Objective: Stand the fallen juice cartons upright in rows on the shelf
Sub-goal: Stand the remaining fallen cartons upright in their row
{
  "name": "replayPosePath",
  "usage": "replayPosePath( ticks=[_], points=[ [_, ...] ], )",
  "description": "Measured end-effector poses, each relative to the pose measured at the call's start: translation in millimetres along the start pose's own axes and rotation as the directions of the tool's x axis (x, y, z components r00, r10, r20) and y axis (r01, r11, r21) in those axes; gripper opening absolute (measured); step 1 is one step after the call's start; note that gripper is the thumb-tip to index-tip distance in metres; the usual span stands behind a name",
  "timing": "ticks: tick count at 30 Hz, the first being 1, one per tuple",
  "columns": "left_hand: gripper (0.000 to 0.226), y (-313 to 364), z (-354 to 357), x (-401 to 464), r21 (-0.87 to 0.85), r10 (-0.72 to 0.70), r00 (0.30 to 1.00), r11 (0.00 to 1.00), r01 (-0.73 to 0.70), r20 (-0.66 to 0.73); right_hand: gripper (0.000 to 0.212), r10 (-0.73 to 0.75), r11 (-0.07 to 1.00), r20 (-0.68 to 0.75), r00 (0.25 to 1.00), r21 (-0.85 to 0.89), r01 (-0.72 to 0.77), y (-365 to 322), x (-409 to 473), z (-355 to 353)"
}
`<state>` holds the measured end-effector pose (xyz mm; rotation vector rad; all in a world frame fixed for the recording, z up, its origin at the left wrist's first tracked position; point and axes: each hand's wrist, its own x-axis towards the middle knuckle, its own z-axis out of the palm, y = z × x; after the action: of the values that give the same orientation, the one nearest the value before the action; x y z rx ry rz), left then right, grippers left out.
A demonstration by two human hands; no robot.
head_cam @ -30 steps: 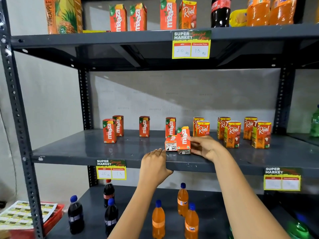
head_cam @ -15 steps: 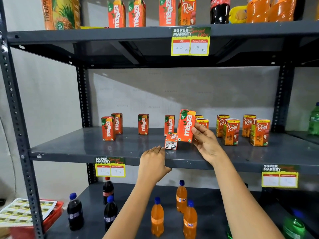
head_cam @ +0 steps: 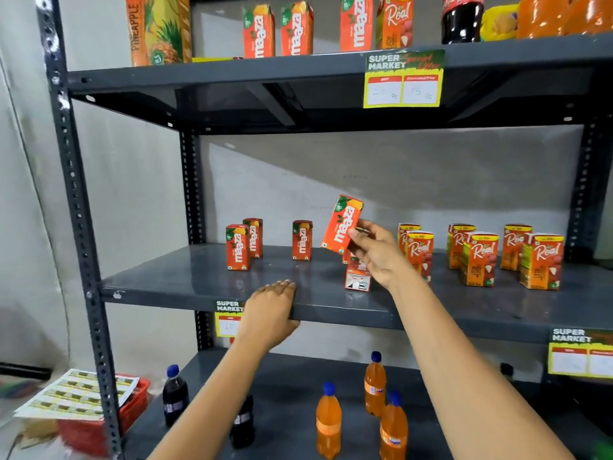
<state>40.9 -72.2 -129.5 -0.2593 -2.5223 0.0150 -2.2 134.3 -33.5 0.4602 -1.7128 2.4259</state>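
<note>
Maaza carton [head_cam: 341,224], tilted, is gripped in the right hand [head_cam: 376,252] fingers above the middle shelf [head_cam: 185,280]. Left hand [head_cam: 270,312] lies flat, fingers extended, on the shelf's near edge. "Real" cartons [head_cam: 479,258] stand right.
</note>
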Motion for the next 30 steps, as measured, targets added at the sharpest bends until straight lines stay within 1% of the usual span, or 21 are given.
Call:
replayPosePath(
  ticks=[5,7,10,13,16,17,18,20,21,22,23,24,25,26,27,28,29,30],
  points=[
    [0.063,8,1,-8,-0.035,-0.029,0.997,0.999,0.027,-0.070,0.039,0.085,0.979,0.002,0.996,-0.185,-0.083,34,29,56],
    [0.060,7,0,-10,-0.046,-0.026,0.997,0.999,0.022,-0.077,0.040,0.114,0.952,0.012,0.993,-0.286,-0.106,51,37,68],
    [0.061,6,-1,-13,-0.049,-0.010,0.997,0.999,0.007,-0.077,0.043,0.141,0.896,-0.014,0.990,-0.424,-0.133,73,47,78],
    [0.062,-7,-3,-14,-0.039,-0.013,0.996,0.999,0.010,-0.090,0.045,0.127,0.851,-0.021,0.992,-0.511,-0.119,85,52,94],
    [0.064,-22,-3,-16,-0.013,-0.019,0.996,1.000,0.018,-0.085,0.046,0.086,0.810,0.010,0.996,-0.583,-0.065,86,50,109],
    [0.065,-26,-3,-16,-0.005,-0.019,0.996,1.000,0.019,-0.084,0.045,0.058,0.770,0.030,0.998,-0.637,-0.026,84,49,111],
    [0.065,-30,-3,-16,0.006,-0.021,0.996,1.000,0.022,-0.086,0.045,0.019,0.700,0.058,0.998,-0.713,0.028,79,48,113],
    [0.065,-37,-5,-17,0.030,-0.034,0.996,0.999,0.037,-0.086,0.042,-0.078,0.464,0.117,0.990,-0.875,0.140,61,43,114],
    [0.067,-40,-5,-17,0.042,-0.049,0.996,0.998,0.052,-0.079,0.041,-0.110,0.348,0.111,0.988,-0.927,0.143,51,39,112],
    [0.069,-42,-5,-17,0.055,-0.070,0.995,0.996,0.074,-0.069,0.042,-0.117,0.254,0.064,0.991,-0.963,0.093,40,35,106],
    [0.071,-41,-5,-18,0.070,-0.095,0.994,0.993,0.099,-0.061,0.048,-0.094,0.173,-0.015,0.995,-0.985,0.001,31,31,96],
    [0.072,-39,-5,-19,0.085,-0.118,0.991,0.989,0.122,-0.057,0.056,-0.031,0.104,-0.107,0.994,-0.989,-0.103,24,26,86],
    [0.072,-33,-5,-19,0.097,-0.129,0.990,0.986,0.134,-0.055,0.064,0.062,0.059,-0.189,0.980,-0.980,-0.192,20,22,76],
    [0.071,-25,-5,-17,0.103,-0.123,0.991,0.986,0.128,-0.051,0.068,0.165,0.045,-0.240,0.957,-0.967,-0.250,17,20,68],
    [0.071,-15,-4,-13,0.098,-0.098,0.994,0.990,0.102,-0.044,0.070,0.263,0.071,-0.262,0.929,-0.955,-0.289,16,19,63],
    [0.071,-4,-3,-7,0.082,-0.064,0.997,0.994,0.066,-0.034,0.070,0.348,0.139,-0.262,0.900,-0.935,-0.326,15,18,60],
    [0.073,5,-3,-2,0.060,-0.034,0.999,0.998,0.036,-0.021,0.067,0.408,0.220,-0.250,0.878,-0.907,-0.360,14,20,59],
    [0.076,14,-3,3,0.037,-0.017,1.000,0.999,0.017,-0.003,0.063,0.450,0.278,-0.242,0.860,-0.877,-0.392,13,22,58]
  ],
)
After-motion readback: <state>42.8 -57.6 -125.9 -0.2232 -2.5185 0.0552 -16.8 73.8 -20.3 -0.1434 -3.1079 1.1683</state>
